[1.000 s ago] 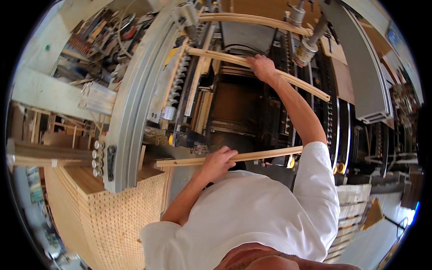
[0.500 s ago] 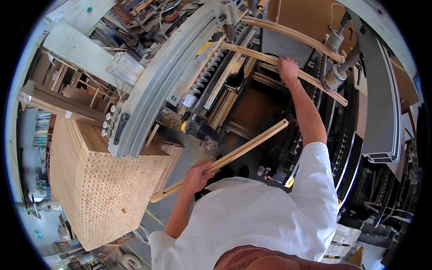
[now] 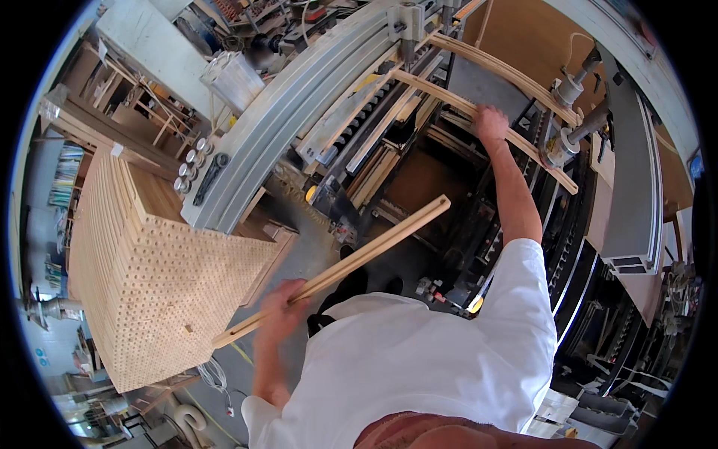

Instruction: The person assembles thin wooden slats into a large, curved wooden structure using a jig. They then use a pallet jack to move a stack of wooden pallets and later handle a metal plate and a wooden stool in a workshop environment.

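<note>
My left hand (image 3: 281, 305), a little blurred, is closed around a pale wooden strip (image 3: 385, 238) with a groove along it. The strip slants from beside the wood stack up toward the middle of the machine. At arm's length, my right hand (image 3: 491, 124) is closed over the middle of another wooden strip (image 3: 535, 152) lying across the machine's rails. Its fingertips are partly hidden. Beyond it lies a similar wooden strip (image 3: 502, 63), also spanning the machine. Two metal clamp cylinders, the nearer one (image 3: 559, 148) and the farther one (image 3: 568, 91), stand by the strips' right ends.
On the left stands a big stack of wooden pieces (image 3: 187, 288) with rows of holes in their ends. A thick grey metal beam (image 3: 277, 127) rises between the stack and the machine. At right is an upright grey panel (image 3: 632, 179). Cables (image 3: 215, 376) lie on the floor.
My left hand has moved left and slightly up in the picture, carrying its strip with it. My right hand stays on the strip across the machine. The whole view has shifted slightly.
</note>
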The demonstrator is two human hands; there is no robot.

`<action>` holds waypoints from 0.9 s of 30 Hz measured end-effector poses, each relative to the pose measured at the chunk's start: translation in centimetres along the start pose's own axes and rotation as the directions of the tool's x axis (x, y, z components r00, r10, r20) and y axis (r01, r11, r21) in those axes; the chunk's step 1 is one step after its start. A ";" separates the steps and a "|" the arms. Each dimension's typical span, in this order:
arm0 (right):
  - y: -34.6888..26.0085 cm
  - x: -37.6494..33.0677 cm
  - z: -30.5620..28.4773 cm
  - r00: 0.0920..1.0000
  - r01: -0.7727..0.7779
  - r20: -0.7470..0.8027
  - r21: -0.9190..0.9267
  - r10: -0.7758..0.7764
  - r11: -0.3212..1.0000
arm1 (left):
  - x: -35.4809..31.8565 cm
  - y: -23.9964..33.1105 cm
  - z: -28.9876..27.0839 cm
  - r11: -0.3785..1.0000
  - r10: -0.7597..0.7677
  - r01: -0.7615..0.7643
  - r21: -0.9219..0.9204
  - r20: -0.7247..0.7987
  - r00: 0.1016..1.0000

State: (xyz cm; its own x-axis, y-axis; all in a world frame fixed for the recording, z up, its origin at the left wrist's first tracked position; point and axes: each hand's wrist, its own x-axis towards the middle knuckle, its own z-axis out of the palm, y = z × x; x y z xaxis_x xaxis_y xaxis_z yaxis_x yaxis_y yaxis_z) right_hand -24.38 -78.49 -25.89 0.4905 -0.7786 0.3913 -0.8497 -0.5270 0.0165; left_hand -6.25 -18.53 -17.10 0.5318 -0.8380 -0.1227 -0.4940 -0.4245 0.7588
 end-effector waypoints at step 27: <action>-39.5 -24.5 -12.7 0.950 0.306 -0.240 0.851 -0.201 0.428 | -29.5 -25.9 -58.6 0.682 -0.220 0.730 -0.051 -0.966 0.138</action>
State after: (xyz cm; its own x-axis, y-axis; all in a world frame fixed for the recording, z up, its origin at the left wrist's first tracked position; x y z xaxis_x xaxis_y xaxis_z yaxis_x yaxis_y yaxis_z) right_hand -5.30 -34.32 -24.47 0.5899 -0.5519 0.5895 -0.0489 -0.7531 -0.6561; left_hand 31.19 37.29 4.34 0.8464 0.3091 0.4337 0.0865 -0.8833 0.4607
